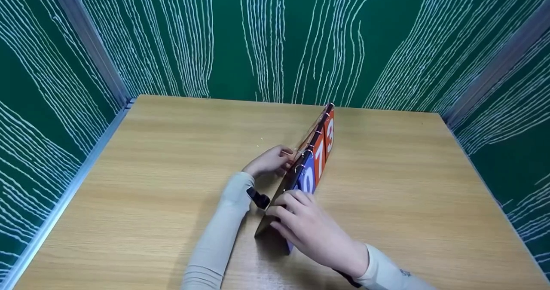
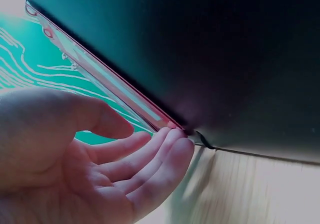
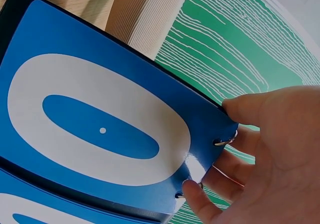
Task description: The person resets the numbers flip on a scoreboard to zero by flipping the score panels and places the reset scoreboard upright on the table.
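A flip scoreboard (image 1: pixel 281 204) with ring-bound number cards stands like a tent on the table, turned nearly edge-on. A red card with a 7 (image 1: pixel 319 150) and another with a 3 (image 1: pixel 330 131) show on its right face. Nearer me, a blue card with a 0 (image 3: pixel 172 159) fills the right wrist view. My right hand (image 1: pixel 311 227) grips the board's top edge beside the rings, fingers over both sides. Behind the board, my left hand (image 2: pixel 95 169) has loosely extended fingers touching the low end of a red-edged card (image 2: pixel 120 86); its thumb stays apart.
The wooden table (image 1: pixel 142 182) spreads around the board. Green walls with wavy white lines (image 1: pixel 266 41) rise at the back and sides, with metal posts (image 1: pixel 92 36) at the corners. A black wrist strap piece (image 1: pixel 258 198) sits on the left sleeve (image 1: pixel 219 238).
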Available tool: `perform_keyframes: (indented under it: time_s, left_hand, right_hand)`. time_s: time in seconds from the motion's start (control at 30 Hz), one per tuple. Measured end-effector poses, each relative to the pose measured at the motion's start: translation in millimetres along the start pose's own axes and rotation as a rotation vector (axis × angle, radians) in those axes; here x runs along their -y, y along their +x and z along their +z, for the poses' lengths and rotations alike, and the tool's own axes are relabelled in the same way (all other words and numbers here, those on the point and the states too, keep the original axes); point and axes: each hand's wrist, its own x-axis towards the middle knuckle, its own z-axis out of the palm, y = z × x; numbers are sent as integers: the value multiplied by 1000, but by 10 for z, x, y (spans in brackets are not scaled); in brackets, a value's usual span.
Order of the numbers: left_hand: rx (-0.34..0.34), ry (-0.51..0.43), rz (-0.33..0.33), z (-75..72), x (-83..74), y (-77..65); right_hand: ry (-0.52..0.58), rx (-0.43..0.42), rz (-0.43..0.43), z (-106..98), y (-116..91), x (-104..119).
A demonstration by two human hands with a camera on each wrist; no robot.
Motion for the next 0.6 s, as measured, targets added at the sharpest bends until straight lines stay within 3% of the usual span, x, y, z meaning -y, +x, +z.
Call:
perform_keyframes:
  time_s: [0.3,0.47,0.6]
  left_hand:
    - [148,39,52,-71,-40,-76]
    - [178,23,47,-99,-47,-96]
    - [168,64,61,-108,-44,-101]
  right_hand:
    - [4,12,12,-6,-6,4]
    - [7,-25,-9,0,5,5]
    - [2,-25,-8,0,10,7]
